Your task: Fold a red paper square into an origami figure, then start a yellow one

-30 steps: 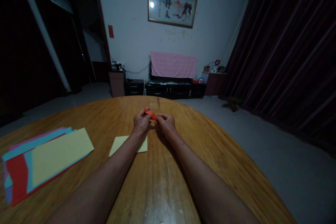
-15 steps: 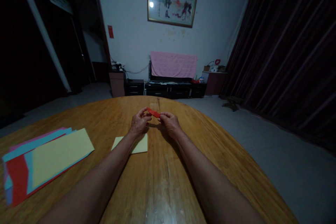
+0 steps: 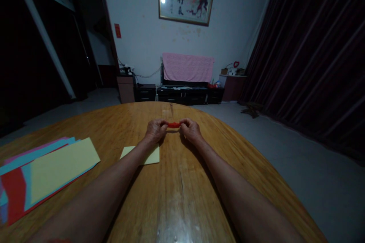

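A small strip of folded red paper is stretched level between my two hands, a little above the wooden table. My left hand pinches its left end between thumb and fingers. At the opposite end, my right hand grips it the same way. The fingertips cover both ends of the paper, so its full shape is hidden. Beneath my left forearm lies a pale yellow sheet, partly covered by the arm.
On the table's left side sits a fanned stack of coloured paper in yellow, blue, red and pink. Beyond the table's rounded far edge stand a black low cabinet and a screen draped with a pink cloth. Dark curtains hang at right.
The red paper has gone from slanted to level. My left hand has closed from a looser hold onto its left end, and my right hand has shifted slightly right. The view has tilted down a little.
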Demonstrator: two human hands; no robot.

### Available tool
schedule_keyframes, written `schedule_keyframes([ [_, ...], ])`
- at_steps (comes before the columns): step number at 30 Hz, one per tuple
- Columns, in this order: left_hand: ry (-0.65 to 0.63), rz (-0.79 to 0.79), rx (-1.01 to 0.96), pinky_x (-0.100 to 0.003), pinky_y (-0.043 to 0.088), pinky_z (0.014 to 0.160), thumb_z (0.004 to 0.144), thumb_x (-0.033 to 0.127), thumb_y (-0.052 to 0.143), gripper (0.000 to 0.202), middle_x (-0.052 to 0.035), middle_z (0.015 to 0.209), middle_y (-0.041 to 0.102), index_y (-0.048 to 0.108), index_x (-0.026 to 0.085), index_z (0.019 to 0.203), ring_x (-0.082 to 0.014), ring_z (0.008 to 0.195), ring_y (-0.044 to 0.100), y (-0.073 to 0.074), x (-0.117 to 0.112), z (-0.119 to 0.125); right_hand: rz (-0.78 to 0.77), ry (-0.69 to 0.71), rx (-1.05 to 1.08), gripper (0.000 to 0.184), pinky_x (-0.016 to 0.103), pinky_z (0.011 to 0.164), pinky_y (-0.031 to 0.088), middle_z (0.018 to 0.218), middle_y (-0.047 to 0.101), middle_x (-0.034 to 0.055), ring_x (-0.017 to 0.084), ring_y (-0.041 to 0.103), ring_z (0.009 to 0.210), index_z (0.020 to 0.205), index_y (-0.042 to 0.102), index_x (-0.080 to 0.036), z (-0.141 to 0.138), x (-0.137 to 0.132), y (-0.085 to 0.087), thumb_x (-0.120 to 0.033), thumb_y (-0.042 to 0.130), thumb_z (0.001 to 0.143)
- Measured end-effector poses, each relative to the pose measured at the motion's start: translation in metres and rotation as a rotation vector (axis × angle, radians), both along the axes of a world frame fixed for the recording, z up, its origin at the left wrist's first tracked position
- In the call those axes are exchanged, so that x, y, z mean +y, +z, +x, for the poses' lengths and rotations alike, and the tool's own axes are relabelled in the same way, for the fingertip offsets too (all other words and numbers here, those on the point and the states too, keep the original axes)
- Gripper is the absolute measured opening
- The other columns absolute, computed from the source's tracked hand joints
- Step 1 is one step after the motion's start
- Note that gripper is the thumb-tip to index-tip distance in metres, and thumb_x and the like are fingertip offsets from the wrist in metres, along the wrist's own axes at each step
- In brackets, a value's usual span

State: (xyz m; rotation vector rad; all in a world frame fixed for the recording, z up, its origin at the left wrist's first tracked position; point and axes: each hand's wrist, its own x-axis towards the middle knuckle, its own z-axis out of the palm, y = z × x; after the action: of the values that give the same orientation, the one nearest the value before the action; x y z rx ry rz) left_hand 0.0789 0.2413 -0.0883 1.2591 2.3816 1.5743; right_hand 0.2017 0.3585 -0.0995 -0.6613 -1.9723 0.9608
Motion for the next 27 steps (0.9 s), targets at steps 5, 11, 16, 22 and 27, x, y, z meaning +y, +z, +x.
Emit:
schedule_keyframes([
  [5,0.072,-0.136,0.199,-0.028,0.051,0.079,0.08,0.02,0.057,0.023,-0.0069,0.09,0.076,0.076,0.019,0.091,-0.0194,0.085,0.069,-0.001,0.02,0.011,0.133,-0.226,-0.138,0.033,0.029,0.09,0.046,0.102,0.07,0.0081,0.019,0.065,0.095,0.106,0.064,-0.014,0.005,0.006,0.0,-0.008,0.049,0.078],
  [11,0.117,-0.267,0.226,-0.028,0.049,0.085,0.082,0.024,0.056,0.025,-0.0036,0.099,0.075,0.075,0.026,0.098,-0.0197,0.096,0.067,0.0,0.045,0.026,0.165,-0.301,-0.326,0.039,0.03,0.094,0.044,0.113,0.068,0.011,0.022,0.062,0.107,0.118,0.06,-0.013,0.01,0.007,0.003,-0.006,0.046,0.081],
  [16,0.147,-0.347,0.249,-0.029,0.049,0.086,0.082,0.026,0.055,0.026,-0.0036,0.101,0.075,0.076,0.027,0.098,-0.0212,0.098,0.066,0.002,0.058,0.03,0.204,-0.292,-0.434,0.041,0.033,0.091,0.045,0.115,0.066,0.0121,0.024,0.06,0.109,0.125,0.055,-0.014,0.014,0.01,0.005,-0.01,0.043,0.086],
  [22,0.175,-0.384,0.244,-0.028,0.05,0.083,0.081,0.028,0.057,0.026,-0.0022,0.101,0.075,0.076,0.03,0.098,-0.0214,0.099,0.066,0.004,0.065,0.027,0.19,-0.285,-0.517,0.042,0.035,0.089,0.046,0.116,0.065,0.0116,0.025,0.06,0.109,0.126,0.053,-0.017,0.017,0.018,0.009,-0.011,0.044,0.086],
  [27,0.176,-0.407,0.232,-0.029,0.051,0.08,0.081,0.028,0.057,0.025,-0.0026,0.101,0.075,0.076,0.03,0.098,-0.0221,0.097,0.066,0.004,0.071,0.024,0.203,-0.273,-0.551,0.043,0.036,0.09,0.046,0.121,0.063,0.011,0.025,0.058,0.112,0.127,0.051,-0.019,0.016,0.02,0.01,-0.012,0.045,0.085],
])
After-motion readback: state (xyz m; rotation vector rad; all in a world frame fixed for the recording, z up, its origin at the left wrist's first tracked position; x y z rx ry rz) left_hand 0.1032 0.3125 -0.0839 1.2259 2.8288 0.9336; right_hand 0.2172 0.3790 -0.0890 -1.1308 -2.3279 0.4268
